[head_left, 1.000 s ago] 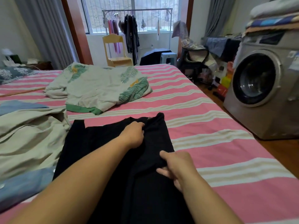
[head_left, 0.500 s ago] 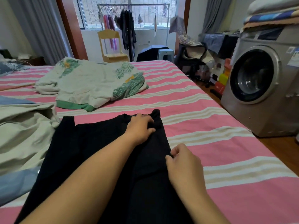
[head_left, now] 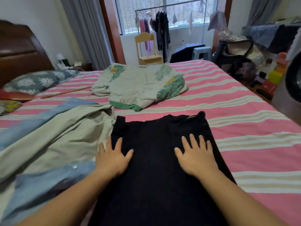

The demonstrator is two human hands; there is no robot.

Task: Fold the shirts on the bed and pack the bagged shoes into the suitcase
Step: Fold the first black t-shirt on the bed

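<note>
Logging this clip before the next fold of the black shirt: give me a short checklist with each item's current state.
1. Both hands flat on black shirt: ok; left hand and right hand press it with straight fingers.
2. Right side folded in: ok, straight edge.
3. Left sleeve folded in: not ok, still sticking out.
4. Shirt clear of green-and-blue garment: not ok, they touch at the left edge.
5. Suitcase and bagged shoes within reach: cannot tell, neither is visible.

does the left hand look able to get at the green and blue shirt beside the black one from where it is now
Probably yes. The left hand lies flat on the left edge of the black shirt, its outer fingers already over the green and blue shirt alongside. Nothing lies between them, so a short sideways move should do.
</note>
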